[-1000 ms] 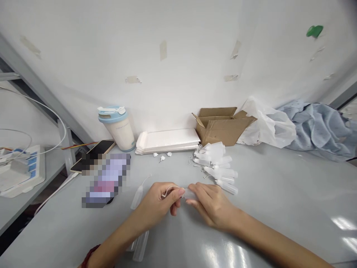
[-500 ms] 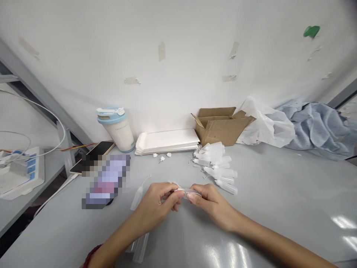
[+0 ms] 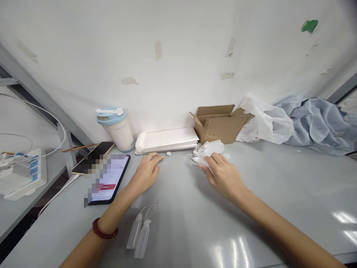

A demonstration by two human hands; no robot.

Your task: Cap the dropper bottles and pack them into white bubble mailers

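Note:
My left hand (image 3: 146, 171) is over the table just in front of the white padded envelopes (image 3: 170, 139), fingers closed at the tips; what they pinch, if anything, is too small to name. A small white cap (image 3: 168, 153) lies beside those fingertips. On the right, my right hand (image 3: 220, 171) reaches onto a pile of small translucent bottles (image 3: 210, 147) with thin white strings; its fingers cover part of the pile, hiding their grip. Two similar bottles (image 3: 142, 240) lie near the front left, and another is partly hidden under my left forearm.
Behind the pile stands an open cardboard box (image 3: 223, 130), beside a white plastic bag (image 3: 267, 121) and blue cloth (image 3: 318, 121). At the left are a tumbler (image 3: 119, 132), two phones, one lit (image 3: 111, 182), and a white power strip (image 3: 30, 175) with cables.
My hands have parted from the bottle they held together. The left moved back and left to the small caps, the right moved back and right to the pile. The lying bottles are more exposed.

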